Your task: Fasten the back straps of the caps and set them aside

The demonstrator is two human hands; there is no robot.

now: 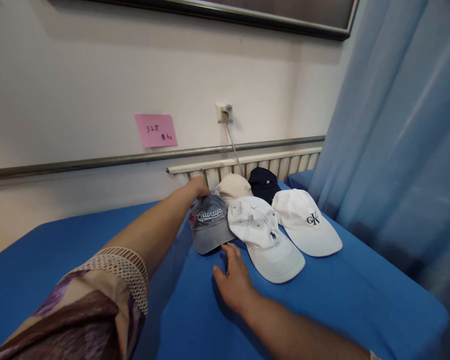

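Observation:
My left hand [200,187] reaches to the back of a grey baseball cap [210,234] with "Always" lettering, its fingers closed at the crown and partly hidden. At the front corner of that cap's brim is my right hand [235,280], thumb and fingers apart; I cannot tell whether the fingertips touch the brim. Just right of the grey cap lies a white cap [253,220] with a small dark horse-rider logo. Another white cap [296,212], marked "CK", sits farther right. Behind them are a cream cap [233,186] and a navy cap [263,184].
The caps lie on a blue-covered table or bed [187,310]. Behind it run a white radiator [285,165] and a metal rail [108,161]. A plug [228,108] with a hanging cord and a pink note [156,131] are on the wall. A blue curtain [401,130] hangs at right.

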